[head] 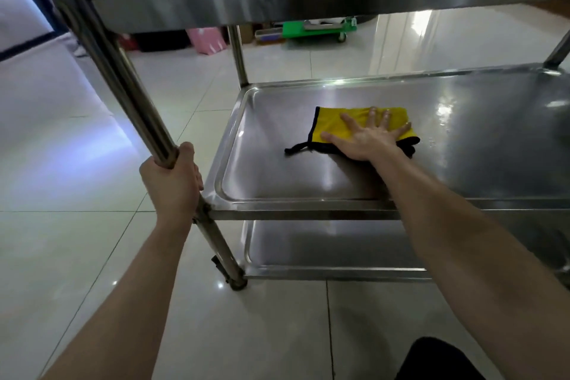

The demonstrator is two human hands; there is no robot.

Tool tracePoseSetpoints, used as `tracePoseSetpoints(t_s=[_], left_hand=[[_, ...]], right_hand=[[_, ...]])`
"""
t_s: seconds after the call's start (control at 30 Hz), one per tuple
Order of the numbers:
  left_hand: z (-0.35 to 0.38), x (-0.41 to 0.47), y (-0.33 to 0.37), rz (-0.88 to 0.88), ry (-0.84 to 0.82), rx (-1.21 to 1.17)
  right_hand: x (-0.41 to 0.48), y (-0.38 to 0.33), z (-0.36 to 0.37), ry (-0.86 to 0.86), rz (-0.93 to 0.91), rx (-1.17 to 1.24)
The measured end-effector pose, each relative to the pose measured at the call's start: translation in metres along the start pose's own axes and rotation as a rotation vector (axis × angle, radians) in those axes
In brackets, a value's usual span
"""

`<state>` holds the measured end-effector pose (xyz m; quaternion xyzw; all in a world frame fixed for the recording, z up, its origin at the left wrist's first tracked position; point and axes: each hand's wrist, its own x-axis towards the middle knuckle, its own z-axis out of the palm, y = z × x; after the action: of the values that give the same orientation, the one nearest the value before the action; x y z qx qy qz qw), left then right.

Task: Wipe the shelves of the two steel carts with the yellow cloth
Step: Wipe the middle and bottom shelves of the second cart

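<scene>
Right now, in the head view, the right hand [367, 139] lies flat with fingers spread, pressing the yellow cloth [334, 125] onto the middle shelf [277, 176] of the steel cart, toward its nine o'clock end, while the left hand [171, 182] is wrapped tight around the corner post [101, 46] at seven o'clock. The cloth looks thin, limp and light, likely to bunch or slip on smooth steel, so a broad palm press probably suits it better than a pinch at its black edge.
</scene>
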<state>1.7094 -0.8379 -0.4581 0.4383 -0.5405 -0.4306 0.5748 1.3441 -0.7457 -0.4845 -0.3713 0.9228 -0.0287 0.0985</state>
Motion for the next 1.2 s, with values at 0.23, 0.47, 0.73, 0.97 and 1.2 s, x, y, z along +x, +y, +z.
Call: tracePoseSetpoints(t_s=[0.23,0.47,0.73,0.97,1.2], left_hand=[[0.004,0.0,0.0,0.003,0.02,-0.014],[0.004,0.0,0.007,-0.006,0.093,0.079],[-0.003,-0.002,0.009,0.019,0.088,0.196],[-0.007,-0.005,0.015,0.063,0.201,0.401],[0.035,-0.064,0.005,0.829,0.286,0.607]], right_hand=[[0.024,-0.155,0.013,-0.023,-0.288,-0.051],[-0.049,-0.196,0.042,-0.004,-0.523,-0.08],[-0.105,-0.139,0.049,-0.065,-0.711,-0.044],[-0.101,-0.018,0.037,-0.051,-0.587,-0.021],[-0.106,0.084,0.024,-0.033,-0.41,-0.021]])
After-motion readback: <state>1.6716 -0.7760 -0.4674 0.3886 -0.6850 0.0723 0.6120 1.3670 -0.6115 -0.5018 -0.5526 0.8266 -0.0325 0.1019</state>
